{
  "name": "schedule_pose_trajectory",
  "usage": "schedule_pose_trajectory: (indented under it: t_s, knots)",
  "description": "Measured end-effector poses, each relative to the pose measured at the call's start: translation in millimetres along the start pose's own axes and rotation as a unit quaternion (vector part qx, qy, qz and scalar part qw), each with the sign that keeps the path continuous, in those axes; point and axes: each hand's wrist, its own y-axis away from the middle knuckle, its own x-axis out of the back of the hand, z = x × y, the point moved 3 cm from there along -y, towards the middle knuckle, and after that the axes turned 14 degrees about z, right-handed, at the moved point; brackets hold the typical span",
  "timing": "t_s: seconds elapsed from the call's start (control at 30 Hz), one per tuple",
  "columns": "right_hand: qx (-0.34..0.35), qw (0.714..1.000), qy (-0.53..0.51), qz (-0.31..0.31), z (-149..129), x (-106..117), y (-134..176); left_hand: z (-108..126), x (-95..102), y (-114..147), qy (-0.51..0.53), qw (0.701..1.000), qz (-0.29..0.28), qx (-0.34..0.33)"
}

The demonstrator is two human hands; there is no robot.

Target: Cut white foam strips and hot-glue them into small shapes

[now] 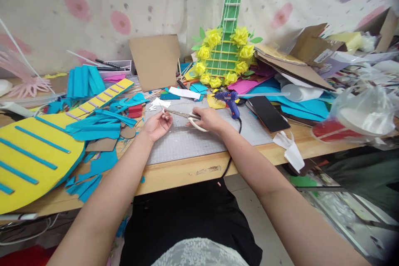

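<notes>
My right hand (208, 119) is closed round the white handles of a pair of scissors (195, 124), whose blades point left. The blade tips reach to the fingers of my left hand (158, 124). Those fingers are pinched on something thin and pale, too small to name for sure. Both hands are over a grey cutting mat (181, 145). Small white paper scraps (160, 103) lie just beyond my left hand, and a longer white strip (185, 93) is behind the scissors. A blue glue gun (230, 102) rests to the right of my right hand.
A green paper guitar with yellow flowers (229, 56) stands at the back. A yellow and blue guitar shape (37, 149) lies left among blue paper scraps (96, 126). On the right are a black phone (268, 113), a bagged cup (346, 122) and stacked cardboard (293, 64).
</notes>
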Motion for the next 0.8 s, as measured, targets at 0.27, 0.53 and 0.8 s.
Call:
schedule_pose_trajectory:
  t_s: [0.27, 0.53, 0.8]
  knots:
    - [0.003, 1.000, 0.003, -0.013, -2.6, 0.4, 0.3, -1.0, -2.3, 3.5, 0.007, 1.000, 0.010, 0.029]
    - [0.006, 1.000, -0.004, -0.003, -2.3, 0.1, 0.6, -2.1, -3.7, 5.6, 0.034, 0.998, -0.015, 0.056]
    - [-0.001, 1.000, -0.003, 0.004, -3.4, 1.1, 0.1, -2.3, -2.8, 4.7, 0.042, 0.997, -0.015, 0.056]
